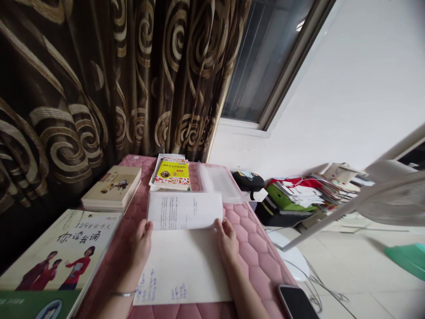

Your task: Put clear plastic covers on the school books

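An open book lies turned sideways on a pink quilted surface [249, 248]. Its upper part is a printed page [184, 212], and the lower part is a pale, mostly blank page [189, 266] with blue handwriting near the bottom. My left hand [142, 237] pinches the left edge of the book where the two parts meet. At the right edge, my right hand [227, 237] grips the lower corner of the printed page between thumb and fingers. Clear plastic sleeves [222, 184] lie beyond the book, beside a yellow book [173, 172] on a small pile.
On the left are a large picture-covered book [79, 230] and a stack of cream books [114, 186]. A phone [295, 301] rests at the near right edge. Past it stand a white fan [392, 199] and a black case [248, 180]. A patterned curtain [133, 88] hangs behind.
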`<state>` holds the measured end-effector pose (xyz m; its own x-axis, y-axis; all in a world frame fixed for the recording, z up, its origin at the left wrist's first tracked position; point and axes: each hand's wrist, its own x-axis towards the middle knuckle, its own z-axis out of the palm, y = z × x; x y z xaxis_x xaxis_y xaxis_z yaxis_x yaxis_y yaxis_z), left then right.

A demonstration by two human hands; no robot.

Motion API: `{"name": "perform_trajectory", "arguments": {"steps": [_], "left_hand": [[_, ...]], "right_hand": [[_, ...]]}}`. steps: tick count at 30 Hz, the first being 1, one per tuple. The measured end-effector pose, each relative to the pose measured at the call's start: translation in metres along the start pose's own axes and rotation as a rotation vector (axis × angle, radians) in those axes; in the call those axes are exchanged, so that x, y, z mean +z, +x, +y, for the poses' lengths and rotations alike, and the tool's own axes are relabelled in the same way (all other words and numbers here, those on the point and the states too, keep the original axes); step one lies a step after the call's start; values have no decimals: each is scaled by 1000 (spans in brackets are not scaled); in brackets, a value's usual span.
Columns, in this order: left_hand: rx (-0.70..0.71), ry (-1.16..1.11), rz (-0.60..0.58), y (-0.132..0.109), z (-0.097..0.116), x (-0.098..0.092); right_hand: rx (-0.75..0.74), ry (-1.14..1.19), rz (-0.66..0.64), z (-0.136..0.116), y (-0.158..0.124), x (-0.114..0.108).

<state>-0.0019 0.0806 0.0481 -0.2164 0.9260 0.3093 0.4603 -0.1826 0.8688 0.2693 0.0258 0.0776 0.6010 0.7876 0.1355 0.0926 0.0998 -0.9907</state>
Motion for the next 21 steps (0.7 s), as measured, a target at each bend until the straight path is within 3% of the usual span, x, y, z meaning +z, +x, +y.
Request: {"name": "perform_trajectory", "arguments": {"steps": [21], "left_hand": [[-113,-121,-46,2,-6,1]], "right_hand": [[-42,-78,15,-9,-1,1]]}}
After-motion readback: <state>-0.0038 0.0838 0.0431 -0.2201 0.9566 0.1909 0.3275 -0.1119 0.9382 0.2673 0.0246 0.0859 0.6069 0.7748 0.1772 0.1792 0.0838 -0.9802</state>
